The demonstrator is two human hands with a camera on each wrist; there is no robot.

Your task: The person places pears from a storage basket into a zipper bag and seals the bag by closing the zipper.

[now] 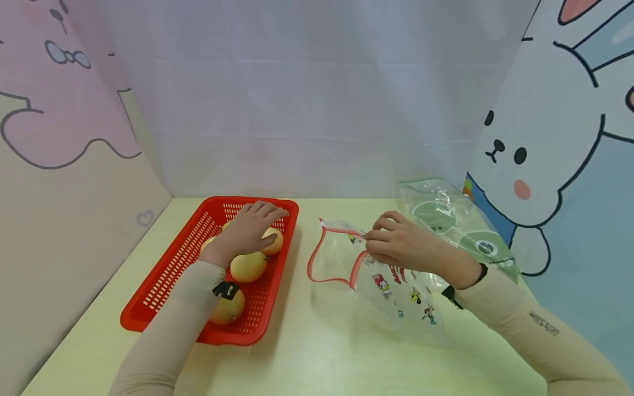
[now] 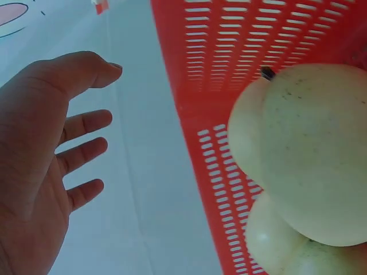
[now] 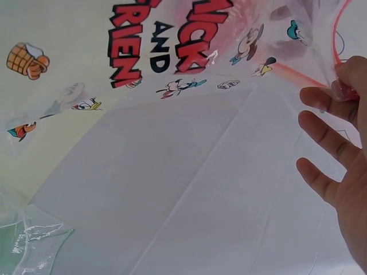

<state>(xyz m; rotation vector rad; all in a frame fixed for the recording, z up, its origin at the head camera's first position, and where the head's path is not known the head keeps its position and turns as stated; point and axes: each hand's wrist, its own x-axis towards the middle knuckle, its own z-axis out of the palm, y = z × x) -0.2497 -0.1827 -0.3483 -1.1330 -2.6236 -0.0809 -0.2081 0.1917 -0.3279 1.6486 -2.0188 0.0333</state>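
Over the red plastic basket (image 1: 264,313) hovers my left hand (image 1: 247,231), its fingers loosely extended and holding nothing. Several round, pale yellow fruits (image 1: 249,267) lie in the basket; the left wrist view shows a large speckled fruit (image 2: 318,154) with a dark stem, apart from the fingers. My right hand (image 1: 408,245) pinches the rim of a clear zip bag (image 1: 391,300) between thumb and index finger. Red edging outlines the bag's mouth, which gapes toward the basket. Cartoon figures and lettering (image 3: 198,43) cover its side. No fruit shows inside the bag.
A second clear bag with green prints (image 1: 436,217) lies at the back right, partly behind my right forearm. Pale cloth (image 1: 297,110) hangs behind the light yellow table (image 1: 317,357). Printed cartoon panels (image 1: 559,137) border the sides.
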